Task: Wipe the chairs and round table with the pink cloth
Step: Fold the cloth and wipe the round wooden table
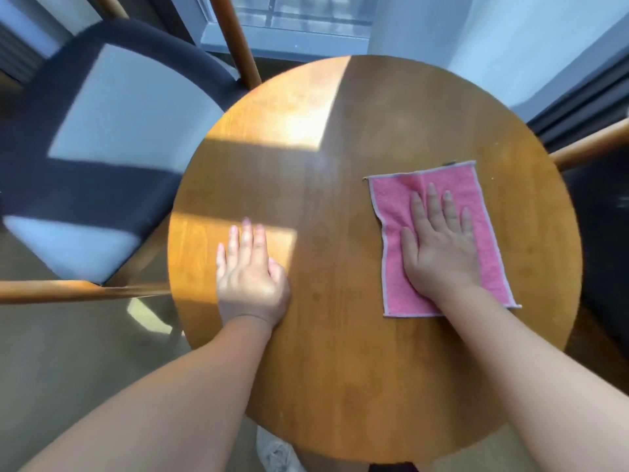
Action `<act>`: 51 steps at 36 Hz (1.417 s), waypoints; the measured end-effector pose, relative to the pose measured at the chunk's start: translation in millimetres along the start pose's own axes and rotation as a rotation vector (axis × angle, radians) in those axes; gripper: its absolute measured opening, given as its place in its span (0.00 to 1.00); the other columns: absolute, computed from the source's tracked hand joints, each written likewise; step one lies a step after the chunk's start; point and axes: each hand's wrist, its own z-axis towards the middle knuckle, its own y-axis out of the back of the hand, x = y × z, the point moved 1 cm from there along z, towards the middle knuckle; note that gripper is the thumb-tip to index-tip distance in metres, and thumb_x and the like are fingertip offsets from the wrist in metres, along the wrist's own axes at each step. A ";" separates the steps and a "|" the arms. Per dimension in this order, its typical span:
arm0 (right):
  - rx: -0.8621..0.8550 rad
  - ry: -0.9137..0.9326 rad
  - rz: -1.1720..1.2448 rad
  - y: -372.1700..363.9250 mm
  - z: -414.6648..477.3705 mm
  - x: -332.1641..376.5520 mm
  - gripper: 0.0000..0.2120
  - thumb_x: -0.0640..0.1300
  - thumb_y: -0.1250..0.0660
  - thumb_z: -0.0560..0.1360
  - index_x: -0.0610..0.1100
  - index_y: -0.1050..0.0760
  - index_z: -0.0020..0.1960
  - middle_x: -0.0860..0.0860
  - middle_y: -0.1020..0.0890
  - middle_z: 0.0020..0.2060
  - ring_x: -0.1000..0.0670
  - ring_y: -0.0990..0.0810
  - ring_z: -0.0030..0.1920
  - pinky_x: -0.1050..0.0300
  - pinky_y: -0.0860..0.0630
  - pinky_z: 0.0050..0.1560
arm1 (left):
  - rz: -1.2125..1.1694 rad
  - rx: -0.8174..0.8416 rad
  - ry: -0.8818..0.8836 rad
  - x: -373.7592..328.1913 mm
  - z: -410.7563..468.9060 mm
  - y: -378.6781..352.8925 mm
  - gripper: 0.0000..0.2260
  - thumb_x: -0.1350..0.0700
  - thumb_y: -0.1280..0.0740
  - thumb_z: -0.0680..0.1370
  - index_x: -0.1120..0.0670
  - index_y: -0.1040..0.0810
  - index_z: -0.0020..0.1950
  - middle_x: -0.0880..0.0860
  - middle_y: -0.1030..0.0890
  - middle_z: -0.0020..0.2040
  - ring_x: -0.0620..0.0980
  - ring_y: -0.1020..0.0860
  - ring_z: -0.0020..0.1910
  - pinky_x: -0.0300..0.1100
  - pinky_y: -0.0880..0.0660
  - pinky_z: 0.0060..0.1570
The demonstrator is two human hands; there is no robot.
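Left hand (250, 277) flat on round table (340, 386), palm down, fingers spread, holding nothing; right hand (439, 247) pressed flat on pink cloth (483, 212), fingers splayed, not gripping; cloth spread open on table's right half; sun patches across wood; dark-cushioned chair (88, 178) left of table; window (292, 18) beyond.

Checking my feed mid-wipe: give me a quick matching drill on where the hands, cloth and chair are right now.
Column 1:
1. left hand
2. right hand
3. pink cloth
4. chair

Column 2:
A. spread flat on the round table's right side
B. beside the table, to the left
C. flat on bare wood
D. pressing on the cloth

Pairs: 1-C, 2-D, 3-A, 4-B
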 end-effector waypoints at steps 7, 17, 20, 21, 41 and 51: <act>-0.010 -0.003 -0.049 -3.7 -2.3 -0.1 0.31 0.59 0.62 0.78 0.50 0.59 0.79 0.54 0.62 0.76 0.48 0.60 0.78 0.47 0.64 0.76 | 0.098 0.046 0.006 -3.0 1.3 -0.9 0.26 0.51 0.45 0.77 0.57 0.37 0.74 0.55 0.39 0.75 0.53 0.45 0.75 0.48 0.56 0.72; -0.008 0.017 -0.057 -6.5 -2.4 -3.2 0.30 0.60 0.65 0.77 0.51 0.65 0.76 0.53 0.64 0.75 0.50 0.64 0.76 0.46 0.65 0.76 | -0.019 0.097 -0.175 -80.4 13.6 -17.2 0.25 0.55 0.45 0.78 0.59 0.41 0.75 0.55 0.42 0.77 0.52 0.46 0.75 0.45 0.62 0.71; -0.006 0.026 -0.053 -7.7 -0.7 -4.2 0.29 0.60 0.65 0.78 0.52 0.66 0.75 0.53 0.65 0.75 0.51 0.67 0.75 0.47 0.67 0.75 | -0.011 0.085 -0.150 -80.8 12.7 -26.3 0.28 0.53 0.48 0.76 0.59 0.42 0.76 0.56 0.44 0.77 0.53 0.48 0.76 0.40 0.67 0.69; -0.003 0.031 -0.049 -7.4 0.4 -4.4 0.29 0.59 0.65 0.78 0.52 0.67 0.75 0.53 0.65 0.75 0.51 0.68 0.75 0.48 0.69 0.75 | -0.011 0.095 -0.151 -81.1 13.0 -26.6 0.28 0.52 0.48 0.75 0.59 0.42 0.75 0.56 0.44 0.77 0.54 0.47 0.76 0.40 0.67 0.69; -0.068 0.277 0.000 35.0 187.7 91.5 0.31 0.57 0.62 0.79 0.46 0.56 0.79 0.47 0.53 0.79 0.44 0.57 0.78 0.44 0.65 0.73 | 0.037 0.131 -0.168 -82.8 14.7 -24.0 0.27 0.53 0.48 0.74 0.62 0.34 0.71 0.59 0.35 0.73 0.58 0.39 0.73 0.52 0.50 0.72; -0.079 0.206 0.024 43.3 210.2 91.4 0.31 0.58 0.59 0.80 0.47 0.55 0.80 0.47 0.53 0.79 0.44 0.56 0.79 0.43 0.63 0.74 | 0.027 0.141 -0.164 -81.2 13.8 -26.4 0.27 0.53 0.49 0.74 0.63 0.34 0.71 0.60 0.37 0.73 0.57 0.41 0.74 0.54 0.50 0.72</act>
